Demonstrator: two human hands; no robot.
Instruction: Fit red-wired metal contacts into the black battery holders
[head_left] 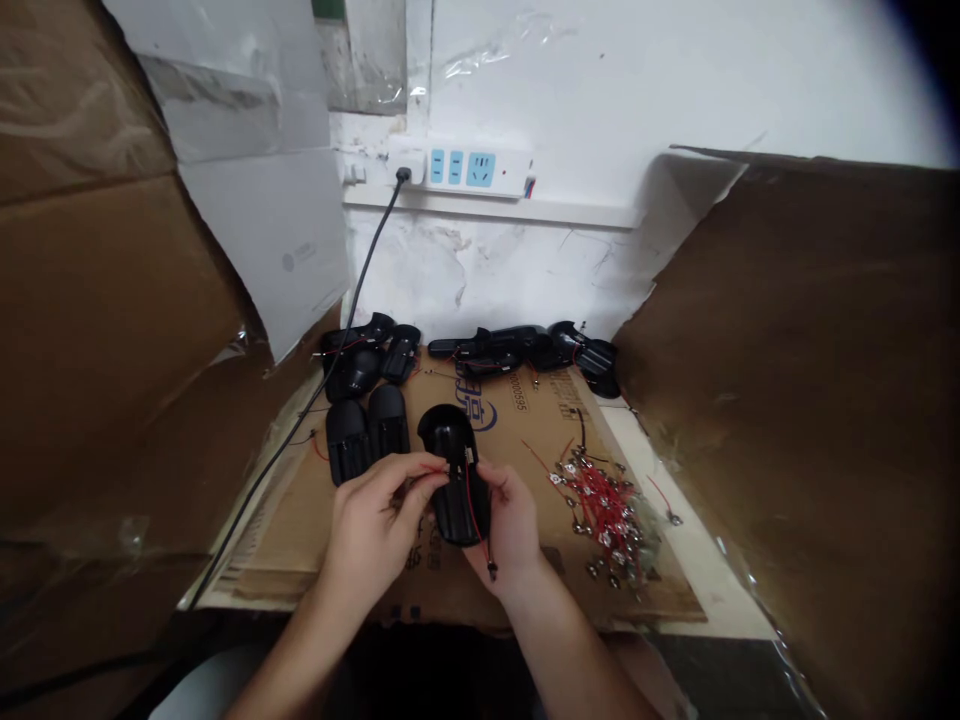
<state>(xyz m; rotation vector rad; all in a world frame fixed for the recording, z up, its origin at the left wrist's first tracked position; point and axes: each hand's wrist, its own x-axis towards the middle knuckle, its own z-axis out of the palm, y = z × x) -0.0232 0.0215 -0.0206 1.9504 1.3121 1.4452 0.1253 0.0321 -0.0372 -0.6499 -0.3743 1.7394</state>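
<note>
Both forearms bare, in from bottom edge, angled inward so hands meet near mid-view, close but not touching. Left hand (379, 510) back up, wrist roughly in line with left forearm (300, 645), thumb and index finger pinched at the tips, other fingers curled under, mostly hidden. Right hand (511, 520) cupped, palm turned inward, thumb bent on top, fingers underneath largely out of sight, right forearm (574, 650) slanting up-left.
</note>
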